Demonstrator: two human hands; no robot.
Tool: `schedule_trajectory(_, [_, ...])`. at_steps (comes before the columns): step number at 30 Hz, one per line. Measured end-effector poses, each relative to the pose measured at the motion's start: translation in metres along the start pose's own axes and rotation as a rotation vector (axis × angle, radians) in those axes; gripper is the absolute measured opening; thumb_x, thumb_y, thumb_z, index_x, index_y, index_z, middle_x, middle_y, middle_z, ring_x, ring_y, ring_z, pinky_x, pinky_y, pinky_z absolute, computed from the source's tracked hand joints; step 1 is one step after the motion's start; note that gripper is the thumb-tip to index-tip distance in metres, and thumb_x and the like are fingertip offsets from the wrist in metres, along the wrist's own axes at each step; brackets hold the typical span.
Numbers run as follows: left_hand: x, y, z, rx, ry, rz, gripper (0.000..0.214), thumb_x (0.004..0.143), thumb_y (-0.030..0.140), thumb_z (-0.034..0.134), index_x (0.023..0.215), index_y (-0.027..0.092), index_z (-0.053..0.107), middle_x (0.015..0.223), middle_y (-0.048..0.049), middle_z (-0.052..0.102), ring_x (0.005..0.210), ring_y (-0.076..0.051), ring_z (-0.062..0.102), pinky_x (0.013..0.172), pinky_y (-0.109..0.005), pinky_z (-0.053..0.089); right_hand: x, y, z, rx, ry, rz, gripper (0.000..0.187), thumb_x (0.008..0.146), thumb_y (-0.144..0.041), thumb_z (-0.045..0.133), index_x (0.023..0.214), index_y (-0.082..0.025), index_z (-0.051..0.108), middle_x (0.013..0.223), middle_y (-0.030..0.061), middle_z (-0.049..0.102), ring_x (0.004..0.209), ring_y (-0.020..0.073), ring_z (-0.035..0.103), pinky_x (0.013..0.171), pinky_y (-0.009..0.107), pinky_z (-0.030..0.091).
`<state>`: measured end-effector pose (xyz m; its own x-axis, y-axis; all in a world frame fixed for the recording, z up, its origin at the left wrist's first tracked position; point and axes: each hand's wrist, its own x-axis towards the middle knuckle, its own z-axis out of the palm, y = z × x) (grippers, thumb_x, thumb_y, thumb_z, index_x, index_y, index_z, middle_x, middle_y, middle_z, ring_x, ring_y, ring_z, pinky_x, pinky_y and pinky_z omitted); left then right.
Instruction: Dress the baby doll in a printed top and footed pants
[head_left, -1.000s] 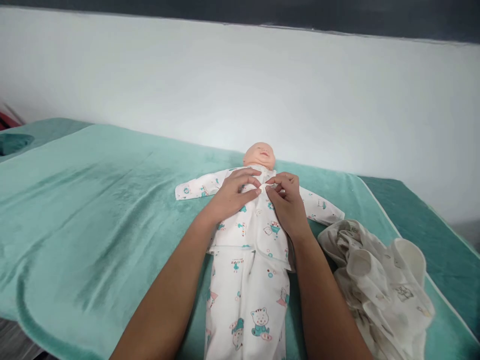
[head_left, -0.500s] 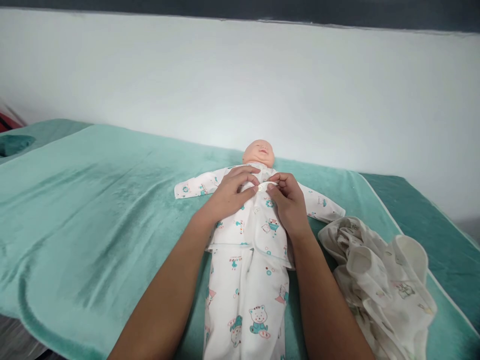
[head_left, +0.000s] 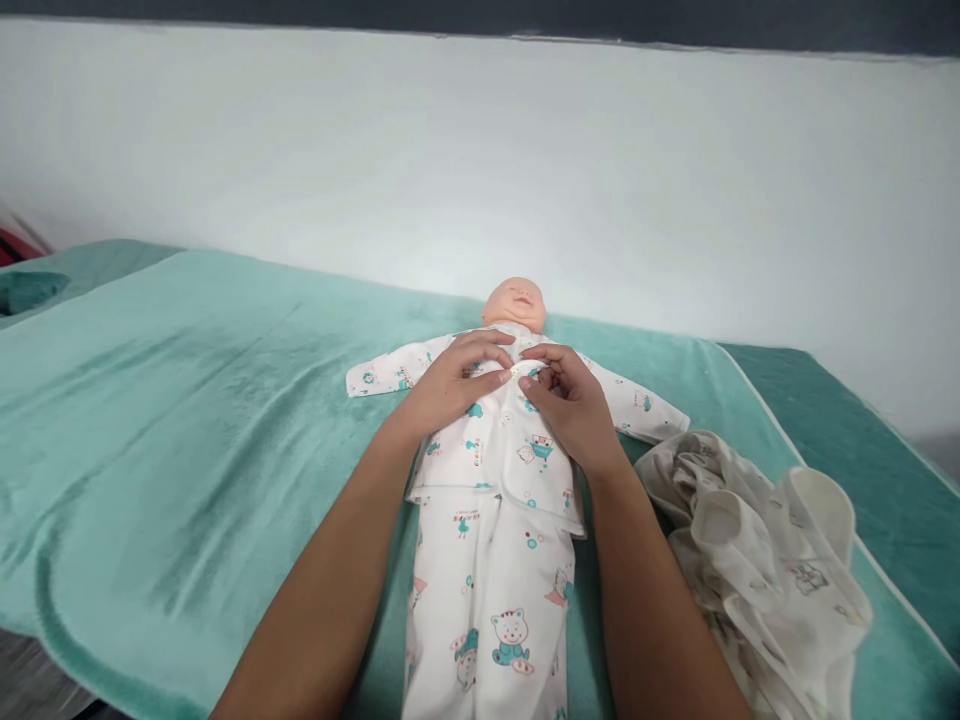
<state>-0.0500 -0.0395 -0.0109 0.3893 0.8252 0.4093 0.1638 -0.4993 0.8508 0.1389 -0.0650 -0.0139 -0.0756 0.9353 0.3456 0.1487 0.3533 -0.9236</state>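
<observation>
A baby doll (head_left: 514,304) lies on its back, dressed in a white printed jacket (head_left: 480,455) and matching white trousers (head_left: 487,600). On the doll's chest, my left hand (head_left: 457,380) pinches the front edge of the jacket between thumb and fingers. Just to its right, my right hand (head_left: 574,405) has its fingers curled on the same front opening, gripping the cloth by a small button (head_left: 515,373). Both sets of fingertips nearly meet there and partly hide the fastening. The jacket's sleeves stretch out to either side.
Crumpled white baby clothes (head_left: 780,570) lie beside my right forearm. Beneath everything spreads a light green plush blanket (head_left: 187,420), with darker green cloth (head_left: 847,440) at the right. A white wall (head_left: 450,150) rises behind the doll's head.
My right hand's fingers have shifted slightly left over the jacket opening. The jacket front has moved a little left with them. My left hand stays nearly in place.
</observation>
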Motion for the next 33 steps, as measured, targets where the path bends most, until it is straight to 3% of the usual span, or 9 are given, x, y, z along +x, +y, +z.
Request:
schedule_trajectory(10, [0.0002, 0.0014, -0.0007, 0.124, -0.051, 0.024, 0.023, 0.097, 0.034, 0.054, 0.112, 0.030, 0.071, 0.147, -0.0027, 0.056, 0.144, -0.022, 0.041, 0.121, -0.047, 0.032, 0.0005, -0.0027, 0.0044, -0.026, 0.086, 0.062, 0.027, 0.076, -0.023, 0.072, 0.102, -0.024, 0.064, 0.066, -0.0075, 0.040, 0.062, 0.0117, 0.037, 0.061, 0.028, 0.033])
schedule_trajectory(18, [0.0002, 0.0044, 0.0000, 0.166, -0.042, 0.031, 0.018, 0.096, 0.033, 0.054, 0.106, 0.027, 0.069, 0.146, -0.0038, 0.057, 0.142, -0.022, 0.043, 0.121, -0.046, 0.033, 0.0020, 0.0009, 0.0040, -0.032, 0.091, 0.060, 0.022, 0.078, -0.025, 0.071, 0.099, -0.025, 0.063, 0.061, -0.0091, 0.033, 0.058, 0.0109, 0.031, 0.057, 0.027, 0.030])
schedule_trajectory(33, [0.0007, -0.0002, 0.0011, 0.008, 0.017, -0.001, 0.010, 0.091, 0.032, 0.064, 0.095, 0.025, 0.070, 0.141, -0.0054, 0.060, 0.139, -0.024, 0.048, 0.117, -0.047, 0.036, 0.0000, -0.0013, 0.0057, -0.019, 0.101, 0.030, 0.022, 0.081, -0.027, 0.071, 0.102, -0.025, 0.065, 0.065, -0.0072, 0.042, 0.059, 0.0110, 0.037, 0.057, 0.027, 0.034])
